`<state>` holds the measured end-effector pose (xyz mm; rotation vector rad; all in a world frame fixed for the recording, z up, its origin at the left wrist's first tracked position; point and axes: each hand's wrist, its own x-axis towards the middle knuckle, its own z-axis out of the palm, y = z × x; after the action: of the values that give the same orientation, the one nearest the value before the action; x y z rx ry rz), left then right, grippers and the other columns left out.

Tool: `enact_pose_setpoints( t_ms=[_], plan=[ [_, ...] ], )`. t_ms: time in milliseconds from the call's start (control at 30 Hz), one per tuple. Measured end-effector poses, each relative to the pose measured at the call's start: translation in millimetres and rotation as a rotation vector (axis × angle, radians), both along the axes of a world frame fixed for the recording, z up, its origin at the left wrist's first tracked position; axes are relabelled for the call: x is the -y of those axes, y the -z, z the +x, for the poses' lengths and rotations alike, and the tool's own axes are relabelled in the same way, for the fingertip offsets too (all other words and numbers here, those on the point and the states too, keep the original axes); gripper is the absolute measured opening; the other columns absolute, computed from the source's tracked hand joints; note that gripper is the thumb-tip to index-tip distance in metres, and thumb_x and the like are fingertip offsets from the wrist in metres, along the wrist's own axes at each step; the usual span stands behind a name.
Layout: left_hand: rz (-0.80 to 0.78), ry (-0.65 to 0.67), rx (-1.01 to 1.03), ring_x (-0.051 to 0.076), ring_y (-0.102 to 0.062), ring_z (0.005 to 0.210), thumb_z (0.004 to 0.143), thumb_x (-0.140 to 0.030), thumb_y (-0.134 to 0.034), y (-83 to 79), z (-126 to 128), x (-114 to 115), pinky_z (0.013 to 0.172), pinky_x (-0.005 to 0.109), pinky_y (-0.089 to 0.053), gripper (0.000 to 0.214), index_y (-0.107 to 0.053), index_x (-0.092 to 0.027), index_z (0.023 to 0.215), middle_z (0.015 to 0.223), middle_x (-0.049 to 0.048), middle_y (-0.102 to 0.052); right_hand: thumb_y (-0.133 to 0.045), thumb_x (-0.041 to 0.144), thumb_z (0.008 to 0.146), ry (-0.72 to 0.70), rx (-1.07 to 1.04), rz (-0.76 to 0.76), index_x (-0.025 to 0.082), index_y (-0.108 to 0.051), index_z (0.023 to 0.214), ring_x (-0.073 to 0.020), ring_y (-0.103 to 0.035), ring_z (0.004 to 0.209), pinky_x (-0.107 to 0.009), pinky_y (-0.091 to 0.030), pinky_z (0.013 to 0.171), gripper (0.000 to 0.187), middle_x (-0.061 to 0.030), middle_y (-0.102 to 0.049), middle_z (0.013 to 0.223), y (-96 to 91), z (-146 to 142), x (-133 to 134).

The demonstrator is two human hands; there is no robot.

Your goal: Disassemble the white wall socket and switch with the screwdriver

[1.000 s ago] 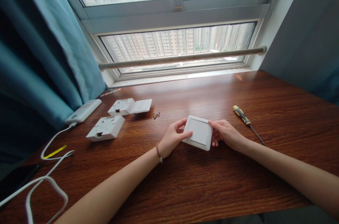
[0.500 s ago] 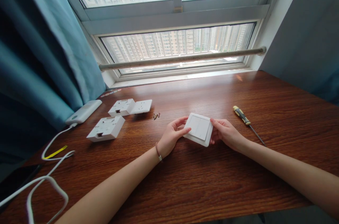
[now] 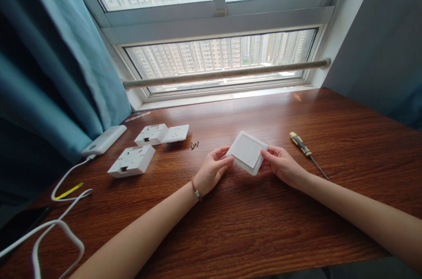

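Observation:
A white wall switch (image 3: 248, 152) with two wide rocker keys is held above the table, its face tilted up. My left hand (image 3: 212, 169) pinches its left corner between thumb and fingers. On the opposite side my right hand (image 3: 280, 164) grips the right edge, thumb on the front and fingers partly hidden behind. Several small screws (image 3: 194, 145) lie on the table beyond my left hand. To the right of my right hand rests a screwdriver (image 3: 300, 143) with a yellow and black handle.
At the left stand two white mounting boxes (image 3: 133, 160), and a white socket plate (image 3: 176, 133) leans by the far one. A white power bank (image 3: 104, 140) with a white cable (image 3: 62, 226) and a yellow strip (image 3: 69, 191) lie further left. A window rail (image 3: 227, 74) crosses behind the wooden table (image 3: 237, 235).
The wall switch has turned in my hands and risen slightly away from me. My left thumb has slid from its face towards the corner.

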<state>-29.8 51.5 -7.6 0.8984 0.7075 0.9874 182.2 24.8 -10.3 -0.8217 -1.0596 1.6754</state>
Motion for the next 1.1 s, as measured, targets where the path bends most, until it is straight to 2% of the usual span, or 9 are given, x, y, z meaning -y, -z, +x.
enact_pose_setpoints(
  t_ms=[133,300,467,567,633,733,933,1000,1100],
  plan=[
    [-0.007,0.083,-0.008,0.012,-0.061,0.083,0.071,-0.022,-0.068,2.0,-1,1,0.075,0.023,-0.046,0.032,-0.060,-0.015,0.101,0.098,0.0073,-0.064,-0.060,0.037,0.078,0.010,-0.016,0.030,0.016,-0.061,0.098,-0.0187,-0.065,0.074,-0.033,-0.053,0.067,0.029,-0.0072,-0.068,0.087,-0.8,-1,1],
    [-0.004,0.103,-0.028,0.015,-0.062,0.080,0.073,-0.026,-0.066,-2.0,3,10,0.072,0.027,-0.047,0.034,-0.058,-0.015,0.104,0.097,0.0084,-0.064,-0.061,0.037,0.077,-0.008,0.047,0.062,0.016,-0.061,0.099,-0.0180,-0.064,0.072,-0.034,-0.053,0.067,0.030,-0.0070,-0.068,0.086,-0.7,-2,3],
    [-0.026,-0.015,-0.063,0.017,-0.062,0.083,0.071,-0.027,-0.068,-11.1,7,15,0.071,0.027,-0.048,0.033,-0.059,-0.012,0.099,0.099,0.0116,-0.065,-0.062,0.033,0.077,-0.114,0.051,0.073,0.019,-0.057,0.107,-0.0168,-0.064,0.076,-0.033,-0.051,0.071,0.033,-0.0068,-0.067,0.093,-2.8,-4,5],
    [-0.064,-0.121,-0.103,0.015,-0.063,0.078,0.070,-0.027,-0.069,-22.3,0,13,0.068,0.025,-0.048,0.029,-0.060,-0.011,0.093,0.098,0.0116,-0.066,-0.062,0.035,0.077,-0.112,0.018,0.028,0.018,-0.056,0.103,-0.0167,-0.064,0.079,-0.031,-0.050,0.072,0.031,-0.0085,-0.067,0.093,-4.2,-4,5],
    [-0.075,-0.208,-0.129,0.013,-0.063,0.077,0.070,-0.025,-0.068,-29.7,-14,12,0.068,0.022,-0.048,0.026,-0.061,-0.011,0.091,0.097,0.0103,-0.067,-0.063,0.036,0.076,-0.071,0.014,-0.014,0.018,-0.057,0.098,-0.0158,-0.064,0.076,-0.030,-0.049,0.071,0.029,-0.0084,-0.068,0.090,-3.1,-4,5],
    [-0.056,-0.359,-0.141,0.012,-0.063,0.078,0.073,-0.020,-0.066,-33.9,-47,13,0.068,0.019,-0.049,0.022,-0.062,-0.011,0.092,0.095,0.0090,-0.068,-0.064,0.036,0.075,-0.040,0.008,-0.063,0.017,-0.057,0.094,-0.0138,-0.063,0.072,-0.028,-0.049,0.068,0.027,-0.0077,-0.068,0.086,1.0,-4,3],
    [-0.098,-0.695,-0.257,0.012,-0.065,0.071,0.072,-0.007,-0.062,-18.6,-127,15,0.060,0.018,-0.053,0.011,-0.065,-0.007,0.083,0.084,0.0083,-0.070,-0.062,0.039,0.076,-0.051,-0.017,-0.094,0.016,-0.059,0.092,-0.0127,-0.062,0.068,-0.027,-0.047,0.065,0.028,-0.0074,-0.068,0.084,6.2,-3,1],
    [-0.091,-0.752,-0.286,0.013,-0.065,0.069,0.072,-0.005,-0.061,-13.3,-144,15,0.057,0.018,-0.053,0.012,-0.065,-0.007,0.083,0.083,0.0085,-0.070,-0.063,0.039,0.076,-0.052,-0.022,-0.096,0.016,-0.059,0.091,-0.0127,-0.062,0.068,-0.026,-0.047,0.065,0.028,-0.0070,-0.068,0.082,5.7,-3,1],
    [-0.087,-0.791,-0.318,0.013,-0.065,0.067,0.072,-0.003,-0.061,-8.8,-155,13,0.056,0.018,-0.053,0.009,-0.064,-0.007,0.079,0.078,0.0083,-0.070,-0.063,0.040,0.075,-0.056,-0.027,-0.091,0.017,-0.060,0.091,-0.0121,-0.061,0.067,-0.026,-0.046,0.065,0.028,-0.0064,-0.068,0.082,4.2,-3,1]
  ],
)
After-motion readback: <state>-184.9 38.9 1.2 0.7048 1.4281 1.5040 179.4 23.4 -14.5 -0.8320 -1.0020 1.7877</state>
